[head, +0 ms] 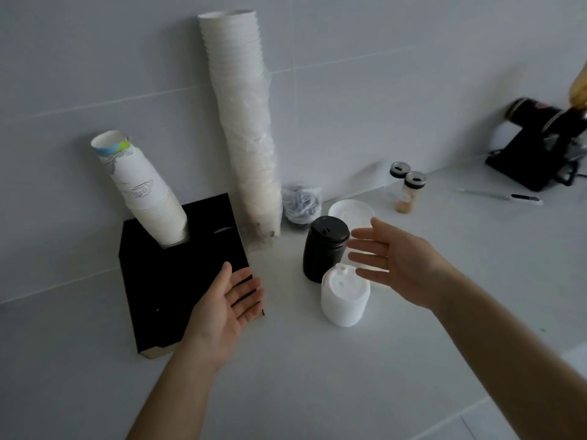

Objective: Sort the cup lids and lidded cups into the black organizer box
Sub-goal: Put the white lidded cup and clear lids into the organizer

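Note:
The black organizer box point(178, 274) stands on the white counter at the left, with a leaning stack of white paper cups point(143, 192) in its back hole. A stack of black lids point(324, 249) and a stack of white lids point(344, 296) stand side by side to its right. A single white lid point(351, 211) lies flat behind them. My left hand point(228, 303) is open, palm up, over the box's right front corner. Just right of the two lid stacks, my right hand point(390, 262) is spread open and holds nothing.
A tall sleeve of white cups point(244, 128) leans on the wall behind the box. A bag of dark items point(300, 203) sits beside it. Two small shaker jars point(408, 188), a pen point(508, 195) and a black machine point(543, 144) are at the back right.

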`<state>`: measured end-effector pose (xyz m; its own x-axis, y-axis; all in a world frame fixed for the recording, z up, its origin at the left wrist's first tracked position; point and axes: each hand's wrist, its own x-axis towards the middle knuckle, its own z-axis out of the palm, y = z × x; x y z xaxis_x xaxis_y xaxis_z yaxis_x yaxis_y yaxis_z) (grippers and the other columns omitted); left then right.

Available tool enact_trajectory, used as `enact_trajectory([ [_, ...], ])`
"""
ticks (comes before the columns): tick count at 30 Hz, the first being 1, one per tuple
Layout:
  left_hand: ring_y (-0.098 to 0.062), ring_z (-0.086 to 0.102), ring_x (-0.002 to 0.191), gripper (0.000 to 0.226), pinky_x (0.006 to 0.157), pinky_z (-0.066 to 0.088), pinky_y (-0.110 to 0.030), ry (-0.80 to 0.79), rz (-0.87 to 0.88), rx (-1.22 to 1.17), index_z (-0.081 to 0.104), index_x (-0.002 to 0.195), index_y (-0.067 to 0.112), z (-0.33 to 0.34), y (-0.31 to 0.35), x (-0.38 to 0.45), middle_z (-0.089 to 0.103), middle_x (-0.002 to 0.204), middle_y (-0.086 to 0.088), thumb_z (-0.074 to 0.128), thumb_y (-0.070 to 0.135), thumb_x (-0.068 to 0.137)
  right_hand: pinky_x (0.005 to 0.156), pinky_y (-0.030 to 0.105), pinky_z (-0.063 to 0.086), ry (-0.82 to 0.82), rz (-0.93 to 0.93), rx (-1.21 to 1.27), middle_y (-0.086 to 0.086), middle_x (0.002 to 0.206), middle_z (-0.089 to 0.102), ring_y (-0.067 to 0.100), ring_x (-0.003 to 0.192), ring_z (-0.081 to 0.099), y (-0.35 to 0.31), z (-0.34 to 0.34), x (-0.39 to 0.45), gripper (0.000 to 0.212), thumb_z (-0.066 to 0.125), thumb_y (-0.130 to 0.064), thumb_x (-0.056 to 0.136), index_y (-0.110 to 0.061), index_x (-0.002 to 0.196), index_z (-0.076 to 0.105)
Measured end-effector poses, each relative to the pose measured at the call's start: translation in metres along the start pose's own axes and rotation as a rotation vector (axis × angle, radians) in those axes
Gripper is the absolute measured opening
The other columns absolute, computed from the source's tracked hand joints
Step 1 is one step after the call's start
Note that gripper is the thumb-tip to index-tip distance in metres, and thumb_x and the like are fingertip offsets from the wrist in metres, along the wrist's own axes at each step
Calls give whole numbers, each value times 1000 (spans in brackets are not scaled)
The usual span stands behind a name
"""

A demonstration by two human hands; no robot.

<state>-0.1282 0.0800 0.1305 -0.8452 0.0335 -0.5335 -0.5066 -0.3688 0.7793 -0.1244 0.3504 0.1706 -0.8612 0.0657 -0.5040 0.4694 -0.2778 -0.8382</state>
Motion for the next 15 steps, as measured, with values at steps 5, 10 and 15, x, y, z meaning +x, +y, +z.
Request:
enact_trajectory([
  [5,-20,63,88,33,78,48,-32,-15,-44,59,63,104,12,31,-18,17,67,98,-8,48,39,94,95,43,52,55,24,-2,7,113,73,25,108,67,9,-32,7,36,51,-40,97,-12,112,69],
  [10,-18,63,95,27,78,47,-31,-7,-82,244,62,103,15,54,-42,43,66,104,-6,52,38,93,97,44,52,114,74,-43,6,115,72,24,109,66,34,-56,25,34,55,-38,96,-12,113,69],
  [15,-18,57,109,13,83,45,-31,-70,-116,460,60,92,27,67,-71,62,62,106,3,59,39,89,94,42,52,145,139,-69,6,119,69,23,111,63,70,-69,41,30,62,-31,94,-12,116,67],
])
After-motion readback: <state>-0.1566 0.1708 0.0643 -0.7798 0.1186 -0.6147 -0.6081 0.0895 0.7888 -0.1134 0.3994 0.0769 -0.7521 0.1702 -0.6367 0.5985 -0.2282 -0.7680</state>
